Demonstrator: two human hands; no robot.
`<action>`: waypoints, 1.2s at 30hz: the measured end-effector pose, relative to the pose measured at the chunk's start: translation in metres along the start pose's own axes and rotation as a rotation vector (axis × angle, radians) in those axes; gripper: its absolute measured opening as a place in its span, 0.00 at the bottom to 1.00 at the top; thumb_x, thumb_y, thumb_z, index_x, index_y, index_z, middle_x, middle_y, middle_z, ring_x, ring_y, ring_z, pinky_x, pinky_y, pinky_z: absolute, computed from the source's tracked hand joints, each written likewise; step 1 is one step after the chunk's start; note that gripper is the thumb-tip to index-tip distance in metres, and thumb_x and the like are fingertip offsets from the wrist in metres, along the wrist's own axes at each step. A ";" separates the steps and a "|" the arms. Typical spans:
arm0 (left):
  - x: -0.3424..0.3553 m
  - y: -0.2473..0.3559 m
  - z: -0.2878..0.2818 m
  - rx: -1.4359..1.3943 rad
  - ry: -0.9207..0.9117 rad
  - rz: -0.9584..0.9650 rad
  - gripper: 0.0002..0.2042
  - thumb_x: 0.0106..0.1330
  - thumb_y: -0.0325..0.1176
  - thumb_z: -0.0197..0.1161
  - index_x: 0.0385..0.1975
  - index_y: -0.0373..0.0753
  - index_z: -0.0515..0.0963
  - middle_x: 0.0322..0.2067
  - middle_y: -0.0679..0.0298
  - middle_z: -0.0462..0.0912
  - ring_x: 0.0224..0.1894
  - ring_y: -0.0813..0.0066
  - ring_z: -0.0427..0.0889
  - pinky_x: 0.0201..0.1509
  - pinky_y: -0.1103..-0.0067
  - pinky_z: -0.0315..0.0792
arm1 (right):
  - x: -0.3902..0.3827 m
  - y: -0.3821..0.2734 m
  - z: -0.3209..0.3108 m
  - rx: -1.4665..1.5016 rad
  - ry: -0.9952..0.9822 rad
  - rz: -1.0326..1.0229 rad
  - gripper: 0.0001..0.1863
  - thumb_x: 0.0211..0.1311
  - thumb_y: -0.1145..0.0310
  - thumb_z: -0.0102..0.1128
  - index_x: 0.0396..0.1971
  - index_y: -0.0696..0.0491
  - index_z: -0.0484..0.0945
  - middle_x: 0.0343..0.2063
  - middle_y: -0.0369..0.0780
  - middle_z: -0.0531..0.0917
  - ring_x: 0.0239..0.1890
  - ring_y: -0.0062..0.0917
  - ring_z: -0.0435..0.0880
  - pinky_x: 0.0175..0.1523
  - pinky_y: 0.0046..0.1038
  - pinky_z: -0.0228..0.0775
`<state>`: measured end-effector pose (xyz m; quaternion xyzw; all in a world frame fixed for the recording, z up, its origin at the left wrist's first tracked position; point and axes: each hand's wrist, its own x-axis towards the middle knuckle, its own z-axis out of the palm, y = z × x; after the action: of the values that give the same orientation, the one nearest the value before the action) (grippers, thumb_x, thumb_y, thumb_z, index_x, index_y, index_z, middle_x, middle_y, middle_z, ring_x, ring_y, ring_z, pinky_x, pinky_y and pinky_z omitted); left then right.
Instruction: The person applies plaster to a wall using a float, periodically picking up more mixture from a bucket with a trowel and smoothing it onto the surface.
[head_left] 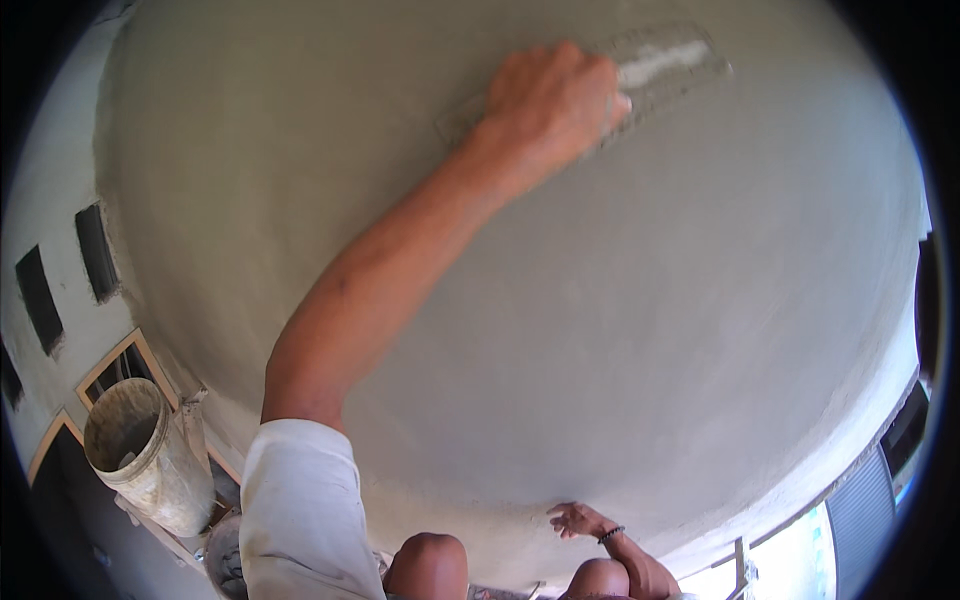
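My left hand [555,105] grips a flat rectangular plastering trowel [675,62] and presses it to the grey plastered wall [600,320], high in the view. Wet plaster coats the trowel's face, and a pale strip runs along it; the fist hides its handle and middle. My left arm reaches up from the lower left in a white sleeve. Low down, close to the wall, my right hand [583,520] has its fingers apart and holds nothing. A dark beaded bracelet [611,534] circles that wrist, and the forearm lies beside my right knee.
To the left stands a plaster-stained bucket [175,490], with a second container [228,560] below it. Beyond are wooden frames [130,345] and dark rectangular openings [97,252] in a pale wall. My knees [430,565] show at the lower edge. Corrugated sheeting [862,510] is at the lower right.
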<state>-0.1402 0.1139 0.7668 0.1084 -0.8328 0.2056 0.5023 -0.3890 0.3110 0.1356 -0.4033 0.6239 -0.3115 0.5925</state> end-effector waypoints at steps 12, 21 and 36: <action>-0.382 0.076 0.162 0.077 -0.277 0.391 0.21 0.61 0.34 0.57 0.55 0.43 0.76 0.25 0.70 0.68 0.26 0.74 0.69 0.29 0.77 0.64 | -0.027 -0.036 0.051 -0.587 0.311 -0.079 0.21 0.67 0.63 0.56 0.56 0.55 0.74 0.29 0.45 0.85 0.27 0.25 0.84 0.37 0.29 0.76; -0.413 -0.017 0.052 -0.358 -0.045 -0.524 0.25 0.58 0.38 0.69 0.54 0.34 0.76 0.38 0.57 0.80 0.39 0.69 0.79 0.45 0.75 0.72 | -0.055 0.082 0.062 -0.572 0.254 0.187 0.20 0.63 0.63 0.62 0.55 0.50 0.77 0.31 0.45 0.85 0.28 0.27 0.86 0.36 0.31 0.77; -0.303 -0.092 0.092 -0.334 0.213 -0.554 0.19 0.60 0.40 0.69 0.48 0.37 0.82 0.32 0.54 0.86 0.30 0.63 0.85 0.38 0.73 0.77 | -0.039 0.066 0.073 -0.708 0.286 0.257 0.22 0.63 0.59 0.61 0.56 0.46 0.76 0.33 0.45 0.87 0.32 0.30 0.86 0.42 0.36 0.77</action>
<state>-0.0346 -0.0180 0.4833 0.2248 -0.7368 -0.0677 0.6341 -0.3264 0.3832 0.0898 -0.4538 0.8143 -0.0536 0.3580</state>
